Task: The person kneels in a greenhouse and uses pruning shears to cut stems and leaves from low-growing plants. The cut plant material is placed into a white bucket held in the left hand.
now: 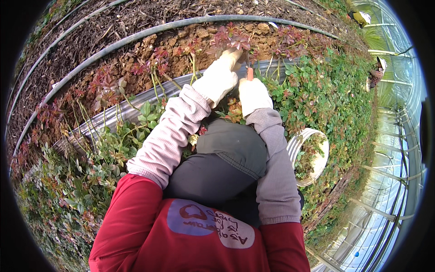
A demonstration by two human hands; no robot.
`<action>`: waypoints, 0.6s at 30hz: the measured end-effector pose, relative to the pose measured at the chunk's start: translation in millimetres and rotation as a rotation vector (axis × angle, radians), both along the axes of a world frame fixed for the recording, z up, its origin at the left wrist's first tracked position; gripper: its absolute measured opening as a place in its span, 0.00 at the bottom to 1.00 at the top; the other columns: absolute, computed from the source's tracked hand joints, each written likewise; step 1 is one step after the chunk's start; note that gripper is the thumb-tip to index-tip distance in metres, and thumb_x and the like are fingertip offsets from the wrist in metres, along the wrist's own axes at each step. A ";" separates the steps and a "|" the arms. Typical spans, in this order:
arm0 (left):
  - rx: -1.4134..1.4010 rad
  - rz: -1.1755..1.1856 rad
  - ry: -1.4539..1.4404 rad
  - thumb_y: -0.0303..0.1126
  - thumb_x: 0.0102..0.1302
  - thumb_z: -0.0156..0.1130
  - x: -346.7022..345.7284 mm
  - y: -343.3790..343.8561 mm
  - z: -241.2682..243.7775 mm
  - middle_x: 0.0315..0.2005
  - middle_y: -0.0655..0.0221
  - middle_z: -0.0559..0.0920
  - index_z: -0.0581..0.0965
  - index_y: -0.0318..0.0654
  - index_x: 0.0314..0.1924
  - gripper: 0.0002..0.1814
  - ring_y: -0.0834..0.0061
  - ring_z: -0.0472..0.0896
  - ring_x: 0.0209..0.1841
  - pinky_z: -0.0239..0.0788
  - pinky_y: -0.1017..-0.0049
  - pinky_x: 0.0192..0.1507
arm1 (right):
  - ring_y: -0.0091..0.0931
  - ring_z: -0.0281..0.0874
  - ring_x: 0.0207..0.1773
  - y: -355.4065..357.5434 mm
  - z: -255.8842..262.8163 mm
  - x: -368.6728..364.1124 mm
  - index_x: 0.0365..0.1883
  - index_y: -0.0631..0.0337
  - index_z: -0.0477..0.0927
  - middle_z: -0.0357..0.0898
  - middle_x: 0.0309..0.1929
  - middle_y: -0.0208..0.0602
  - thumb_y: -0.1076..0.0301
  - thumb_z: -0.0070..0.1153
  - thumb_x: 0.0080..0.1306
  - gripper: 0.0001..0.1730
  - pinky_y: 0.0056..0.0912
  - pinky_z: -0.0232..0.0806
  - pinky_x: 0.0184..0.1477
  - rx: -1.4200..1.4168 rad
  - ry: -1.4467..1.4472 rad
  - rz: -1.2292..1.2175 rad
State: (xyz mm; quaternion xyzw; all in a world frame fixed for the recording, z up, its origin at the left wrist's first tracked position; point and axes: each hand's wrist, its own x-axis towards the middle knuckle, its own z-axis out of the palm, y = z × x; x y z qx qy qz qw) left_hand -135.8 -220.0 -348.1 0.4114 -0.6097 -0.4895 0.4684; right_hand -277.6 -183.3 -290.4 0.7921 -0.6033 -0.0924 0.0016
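My left hand (222, 73), in a whitish glove, reaches to a red-leaved shoot (231, 39) at the bed's edge; its fingertips are partly behind the leaves, at the stem. Just right of it, my right hand (254, 93), also gloved, is closed around pruning shears (250, 73) with an orange-red handle. The shears' narrow metal blades point away from me, beside the left fingertips and just under the red leaves. Whether the blades are open or closed cannot be told. Green and reddish rose-like foliage lies under both wrists.
A grey hose (163, 28) curves over the brown soil beyond the plants. Silvery plastic edging (112, 117) runs along the bed. A white ribbed bucket (320, 163) holding cut leaves lies tilted at my right. Two other people (362, 17) are far off at upper right, beside greenhouse framing.
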 end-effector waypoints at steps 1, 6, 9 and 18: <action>-0.008 0.008 -0.012 0.13 0.56 0.48 0.6 0.7 0.6 0.67 0.53 0.69 0.61 0.31 0.75 0.42 0.58 0.78 0.63 0.71 0.68 0.62 | 0.44 0.84 0.39 0.9 -0.2 0.6 0.39 0.65 0.81 0.80 0.34 0.53 0.72 0.51 0.68 0.08 0.44 0.78 0.41 -0.011 0.011 0.001; -0.012 0.014 -0.012 0.13 0.56 0.48 1.5 1.8 -0.6 0.66 0.53 0.70 0.62 0.31 0.74 0.41 0.57 0.78 0.62 0.72 0.68 0.61 | 0.45 0.84 0.38 -1.2 -4.5 0.1 0.40 0.65 0.81 0.80 0.35 0.55 0.72 0.51 0.69 0.08 0.45 0.78 0.41 0.015 -0.041 -0.036; -0.003 0.012 0.007 0.14 0.57 0.48 1.0 1.9 -1.7 0.65 0.53 0.70 0.62 0.31 0.74 0.41 0.57 0.78 0.62 0.72 0.68 0.62 | 0.45 0.84 0.38 -0.2 -1.4 6.2 0.40 0.66 0.80 0.80 0.35 0.55 0.72 0.50 0.70 0.09 0.45 0.78 0.40 -0.006 -0.117 -0.102; -0.046 -0.007 -0.019 0.15 0.57 0.48 3.3 0.4 1.3 0.66 0.51 0.68 0.61 0.30 0.74 0.40 0.54 0.77 0.64 0.71 0.66 0.63 | 0.42 0.84 0.39 -8.4 -11.0 2.4 0.40 0.65 0.81 0.81 0.36 0.53 0.72 0.50 0.69 0.09 0.43 0.78 0.41 -0.036 0.039 0.016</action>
